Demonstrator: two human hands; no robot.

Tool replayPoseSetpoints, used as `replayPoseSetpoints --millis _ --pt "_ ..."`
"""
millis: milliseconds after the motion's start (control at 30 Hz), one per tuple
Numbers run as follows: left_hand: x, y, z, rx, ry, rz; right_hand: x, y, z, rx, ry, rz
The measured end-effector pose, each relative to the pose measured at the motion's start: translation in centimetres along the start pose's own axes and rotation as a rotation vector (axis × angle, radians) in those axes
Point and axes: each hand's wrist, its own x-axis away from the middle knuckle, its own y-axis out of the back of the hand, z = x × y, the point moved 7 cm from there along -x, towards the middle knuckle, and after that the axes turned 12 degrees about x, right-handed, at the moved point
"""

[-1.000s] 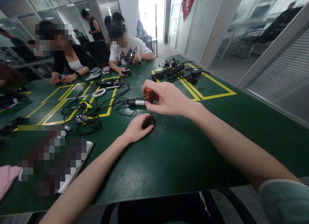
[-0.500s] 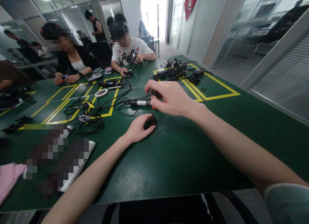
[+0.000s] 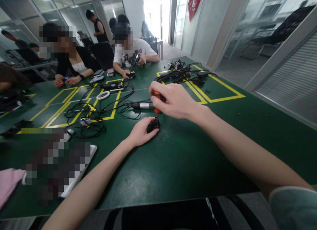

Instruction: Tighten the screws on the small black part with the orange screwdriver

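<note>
My right hand (image 3: 174, 99) is closed round the black-and-orange handle of a screwdriver (image 3: 157, 110), which points straight down. Its thin shaft ends at a small rounded black part (image 3: 156, 126) lying on the green table. Against the left side of that part, my left hand (image 3: 140, 132) is curled, with the fingers behind it and the thumb in front. The fingers hide much of the part, so its exact kind cannot be made out. Just behind the screwdriver lies a black-and-silver cylindrical tool (image 3: 145, 105) with a black cord.
Tangled black cables (image 3: 92, 129) and a white ring (image 3: 103, 95) lie to the left, near yellow tape lines. A pile of black cabled devices (image 3: 179, 71) sits at the back right. White trays (image 3: 92, 152) with blurred contents are at the near left. Co-workers sit across the table.
The screwdriver handle has turned in my right hand, and more of its orange shows. My left hand and the black part keep their place; the view has shifted slightly.
</note>
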Motion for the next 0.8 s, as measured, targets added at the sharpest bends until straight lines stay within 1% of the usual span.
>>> replayPoseSetpoints --millis 133,300,600,800 --pt "-0.05 0.04 -0.03 0.008 0.002 0.002 -0.07 -0.05 -0.11 -0.016 -0.019 0.041" --pt "-0.02 0.15 0.02 0.04 0.001 -0.004 -0.03 -0.12 -0.07 -0.044 -0.001 0.009" --pt "-0.33 0.26 0.49 0.18 0.037 0.005 -0.09 0.0 -0.11 -0.031 -0.033 0.033" --pt "-0.48 0.53 0.31 0.182 0.041 0.004 0.02 -0.27 -0.24 -0.025 -0.028 0.003"
